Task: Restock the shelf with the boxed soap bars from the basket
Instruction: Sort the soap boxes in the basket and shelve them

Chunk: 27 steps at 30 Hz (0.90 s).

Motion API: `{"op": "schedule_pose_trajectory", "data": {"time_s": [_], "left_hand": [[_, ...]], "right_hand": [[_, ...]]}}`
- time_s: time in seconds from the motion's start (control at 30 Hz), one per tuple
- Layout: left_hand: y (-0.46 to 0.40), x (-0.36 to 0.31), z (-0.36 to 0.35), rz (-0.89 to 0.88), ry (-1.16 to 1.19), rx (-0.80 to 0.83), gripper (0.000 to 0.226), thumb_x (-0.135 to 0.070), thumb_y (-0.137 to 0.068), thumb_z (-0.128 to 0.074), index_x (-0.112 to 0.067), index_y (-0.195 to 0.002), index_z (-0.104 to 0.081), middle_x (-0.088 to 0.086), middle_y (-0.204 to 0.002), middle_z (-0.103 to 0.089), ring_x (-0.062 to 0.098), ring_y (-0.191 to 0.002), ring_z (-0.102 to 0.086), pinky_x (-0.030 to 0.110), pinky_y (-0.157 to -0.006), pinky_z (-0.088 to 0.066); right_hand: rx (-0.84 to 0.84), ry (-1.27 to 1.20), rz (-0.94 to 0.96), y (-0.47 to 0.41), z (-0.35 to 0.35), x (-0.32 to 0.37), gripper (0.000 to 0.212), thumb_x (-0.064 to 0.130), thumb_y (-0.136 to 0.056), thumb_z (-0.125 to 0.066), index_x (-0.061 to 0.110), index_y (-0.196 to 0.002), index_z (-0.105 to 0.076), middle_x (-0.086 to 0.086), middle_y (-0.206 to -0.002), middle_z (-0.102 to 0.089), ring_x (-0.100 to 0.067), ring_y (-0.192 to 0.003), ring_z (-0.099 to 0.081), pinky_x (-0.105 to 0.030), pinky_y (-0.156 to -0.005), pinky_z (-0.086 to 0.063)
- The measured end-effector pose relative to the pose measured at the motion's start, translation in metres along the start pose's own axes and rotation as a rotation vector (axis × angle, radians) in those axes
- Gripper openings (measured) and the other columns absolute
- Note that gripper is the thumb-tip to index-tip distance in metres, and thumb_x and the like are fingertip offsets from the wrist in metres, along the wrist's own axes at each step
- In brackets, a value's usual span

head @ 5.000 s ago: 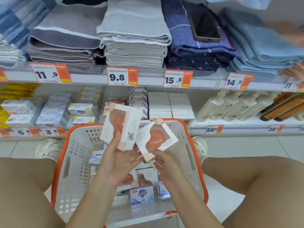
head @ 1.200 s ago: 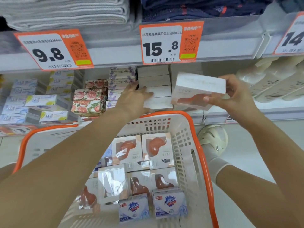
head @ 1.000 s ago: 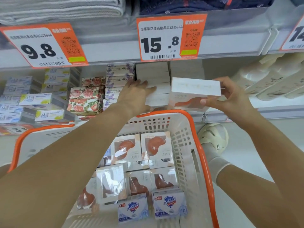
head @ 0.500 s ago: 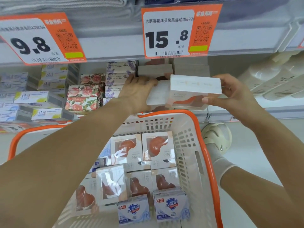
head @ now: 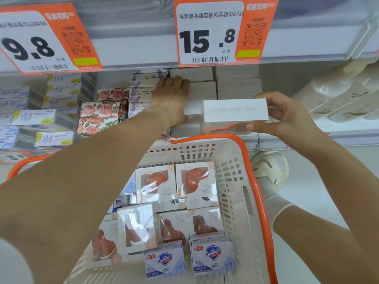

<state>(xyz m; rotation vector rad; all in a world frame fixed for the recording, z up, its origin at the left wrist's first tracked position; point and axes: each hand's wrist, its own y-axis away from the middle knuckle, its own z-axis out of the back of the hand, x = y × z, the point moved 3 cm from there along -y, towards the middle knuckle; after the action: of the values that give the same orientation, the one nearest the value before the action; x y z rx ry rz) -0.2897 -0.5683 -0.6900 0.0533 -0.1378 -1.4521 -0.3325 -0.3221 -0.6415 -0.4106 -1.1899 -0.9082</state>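
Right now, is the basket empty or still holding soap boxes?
Still holding plenty: the basket shows several window-fronted soap boxes and two Safeguard boxes.

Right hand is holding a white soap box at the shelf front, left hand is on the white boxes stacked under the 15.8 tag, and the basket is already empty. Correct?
Not quite: the basket is not empty. The head view shows several windowed soap boxes and two Safeguard boxes in it. The rest holds: the right hand holds a white soap box, and the left hand rests on the stacked white boxes.
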Motion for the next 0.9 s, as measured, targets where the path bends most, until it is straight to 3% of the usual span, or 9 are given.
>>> {"op": "schedule_pose_trajectory", "data": {"time_s": [0.13,0.2,0.27,0.37,0.47,0.63,0.73,0.8,0.9], "left_hand": [[-0.004,0.005,0.0,-0.014,0.036,0.04,0.092,-0.052,-0.075,-0.067,-0.007,-0.145,-0.027,0.014,-0.143,-0.038,0.032,-0.132,-0.035,0.043,-0.117,-0.014],[0.004,0.01,-0.001,-0.005,0.151,0.04,0.089,-0.043,-0.077,-0.07,-0.009,-0.147,-0.026,0.013,-0.15,-0.031,0.031,-0.139,-0.028,0.041,-0.119,-0.01],[0.017,0.02,0.006,0.065,0.449,-0.028,0.073,-0.025,-0.083,-0.068,-0.011,-0.146,-0.033,0.011,-0.152,-0.031,0.027,-0.139,-0.03,0.033,-0.116,-0.019],[0.047,0.037,0.028,0.327,1.055,-0.216,0.037,-0.003,-0.09,-0.048,-0.014,-0.123,-0.061,0.006,-0.123,-0.062,0.018,-0.109,-0.058,0.022,-0.097,-0.042],[0.08,0.037,0.052,0.428,1.357,-0.251,0.022,-0.015,-0.097,-0.045,-0.024,-0.099,-0.066,-0.009,-0.095,-0.07,0.0,-0.09,-0.066,0.013,-0.085,-0.049],[0.088,0.018,0.068,0.209,1.198,-0.032,0.021,-0.034,-0.091,-0.06,-0.027,-0.11,-0.064,-0.017,-0.107,-0.064,-0.01,-0.094,-0.058,0.005,-0.081,-0.044],[0.081,0.009,0.054,0.044,0.822,0.076,0.047,-0.031,-0.082,-0.072,-0.024,-0.126,-0.058,-0.004,-0.124,-0.058,0.011,-0.111,-0.054,0.026,-0.094,-0.047],[0.078,0.004,0.044,0.007,0.627,0.091,0.054,-0.03,-0.086,-0.069,-0.021,-0.136,-0.05,0.003,-0.135,-0.053,0.021,-0.122,-0.048,0.032,-0.102,-0.041],[0.072,-0.003,0.032,-0.046,0.337,0.075,0.055,-0.036,-0.092,-0.057,-0.019,-0.142,-0.041,0.005,-0.141,-0.048,0.025,-0.127,-0.046,0.034,-0.104,-0.034]], "right_hand": [[0.011,0.015,-0.004,-0.004,-0.006,0.003,0.047,0.003,-0.068,-0.08,0.032,-0.097,-0.058,0.02,-0.102,-0.064,-0.003,-0.103,-0.063,-0.013,-0.085,-0.05],[0.023,0.021,-0.001,-0.007,-0.012,0.007,0.047,0.005,-0.069,-0.081,0.035,-0.097,-0.058,0.02,-0.104,-0.064,-0.009,-0.108,-0.062,-0.017,-0.088,-0.051],[0.043,0.017,0.008,-0.01,-0.021,0.012,0.045,0.007,-0.07,-0.081,0.03,-0.1,-0.058,0.02,-0.104,-0.063,-0.008,-0.109,-0.061,-0.018,-0.089,-0.051],[0.056,0.034,0.012,-0.015,-0.039,0.021,0.045,0.009,-0.072,-0.08,0.022,-0.108,-0.056,0.02,-0.104,-0.06,-0.004,-0.106,-0.06,-0.015,-0.084,-0.052],[0.055,0.076,0.017,-0.022,-0.057,0.028,0.047,0.011,-0.075,-0.079,0.023,-0.112,-0.053,0.017,-0.108,-0.059,-0.007,-0.11,-0.057,-0.019,-0.087,-0.051],[0.03,0.097,0.006,-0.028,-0.064,0.025,0.047,0.012,-0.074,-0.079,0.023,-0.112,-0.053,0.008,-0.113,-0.06,-0.015,-0.113,-0.058,-0.032,-0.094,-0.051],[0.029,0.116,-0.03,-0.025,-0.065,0.011,0.046,0.009,-0.074,-0.079,0.023,-0.11,-0.053,0.008,-0.111,-0.06,-0.015,-0.113,-0.058,-0.037,-0.1,-0.048],[0.027,0.134,-0.036,-0.023,-0.068,0.002,0.045,0.009,-0.075,-0.077,0.02,-0.113,-0.056,0.009,-0.111,-0.06,-0.012,-0.112,-0.058,-0.033,-0.101,-0.048],[-0.017,0.178,-0.055,-0.023,-0.07,0.0,0.044,0.012,-0.08,-0.074,0.02,-0.12,-0.058,0.01,-0.115,-0.06,-0.004,-0.105,-0.056,-0.013,-0.089,-0.045]]}}
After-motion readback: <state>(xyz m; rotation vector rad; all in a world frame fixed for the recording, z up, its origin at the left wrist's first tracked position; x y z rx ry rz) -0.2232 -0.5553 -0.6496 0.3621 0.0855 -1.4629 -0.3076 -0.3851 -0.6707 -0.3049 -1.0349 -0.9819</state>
